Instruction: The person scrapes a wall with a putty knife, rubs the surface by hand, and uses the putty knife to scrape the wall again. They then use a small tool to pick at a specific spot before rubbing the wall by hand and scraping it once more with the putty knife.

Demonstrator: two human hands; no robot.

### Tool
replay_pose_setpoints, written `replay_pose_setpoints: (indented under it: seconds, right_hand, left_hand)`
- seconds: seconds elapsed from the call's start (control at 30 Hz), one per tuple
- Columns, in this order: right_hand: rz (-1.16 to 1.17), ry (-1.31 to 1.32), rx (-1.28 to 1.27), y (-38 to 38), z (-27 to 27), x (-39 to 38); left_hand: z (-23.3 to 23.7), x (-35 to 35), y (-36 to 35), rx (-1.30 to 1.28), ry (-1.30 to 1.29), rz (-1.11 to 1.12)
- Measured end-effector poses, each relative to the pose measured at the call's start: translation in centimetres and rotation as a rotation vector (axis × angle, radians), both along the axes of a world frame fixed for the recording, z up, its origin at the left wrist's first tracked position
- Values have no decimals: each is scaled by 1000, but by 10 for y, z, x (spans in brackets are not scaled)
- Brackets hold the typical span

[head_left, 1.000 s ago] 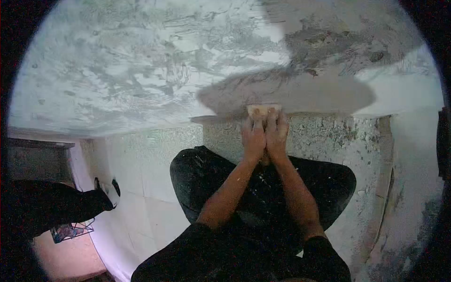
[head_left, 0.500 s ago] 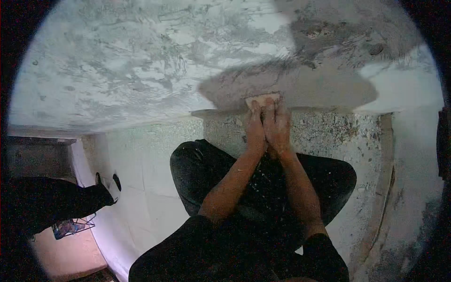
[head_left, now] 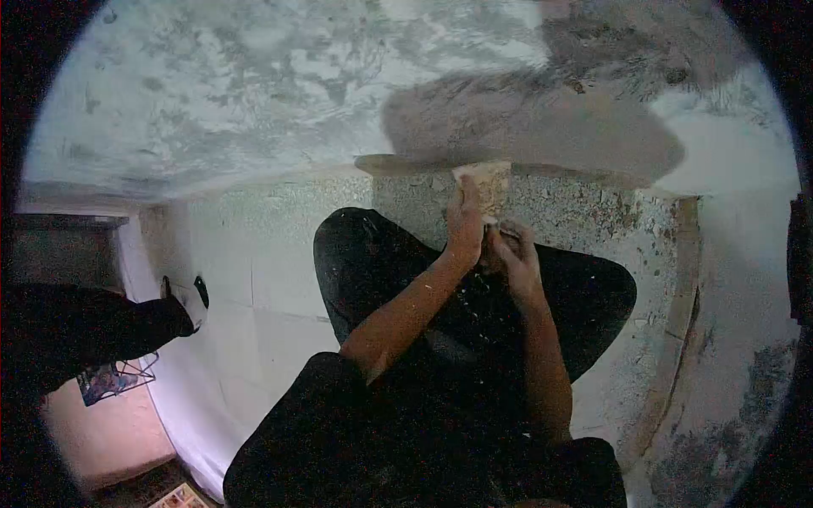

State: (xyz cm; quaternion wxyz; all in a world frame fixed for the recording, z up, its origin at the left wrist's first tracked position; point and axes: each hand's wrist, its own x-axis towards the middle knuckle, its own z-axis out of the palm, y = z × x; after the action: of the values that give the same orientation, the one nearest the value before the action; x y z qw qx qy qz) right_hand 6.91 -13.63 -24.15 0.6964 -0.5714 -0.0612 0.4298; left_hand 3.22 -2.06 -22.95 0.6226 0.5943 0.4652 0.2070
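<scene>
A pale tan sheet, perhaps sandpaper (head_left: 493,186), stands near the base of the mottled grey-white wall (head_left: 254,93). My left hand (head_left: 465,222) has its fingers against the sheet's left side and edge. Close by on the right, my right hand (head_left: 515,250) is bent with its fingers curled near the sheet's lower end; whether they grip it is hidden. Behind the sheet, the wall carries a darker shadow. Both hands are over the gap between my crossed legs, in dark trousers (head_left: 373,262) with white specks.
Debris speckles the floor strip (head_left: 576,195) along the wall. At the left, a person's dark-clothed leg (head_left: 127,317) and shoe stand near a wire-framed item (head_left: 118,381). A raised ledge (head_left: 673,356) with a crack runs down the right side.
My right hand has come off the wall side and drawn back toward my lap, fingers now curled. More of the sheet shows, and the view has tilted slightly.
</scene>
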Motion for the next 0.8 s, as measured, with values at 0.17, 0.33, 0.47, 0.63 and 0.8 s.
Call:
replay_pose_setpoints:
  seconds: [0.17,0.33,0.47,0.63,0.8]
  right_hand:
    - [-322,-296,-243,-45,55,-1]
    - [-724,-365,326,1,84,36]
    - [-540,-301,683,35,122,70]
    - [-73,-750,841,51,136,100]
    - [-278,-1177,225,51,115,67]
  left_hand:
    - [26,-8,6,-558,-336,-435]
    - [39,-16,11,-50,-93,-1040]
    - [4,-36,40,288,162,-831]
    - [-10,-30,41,318,94,-312]
    - [-4,-29,49,418,130,-260]
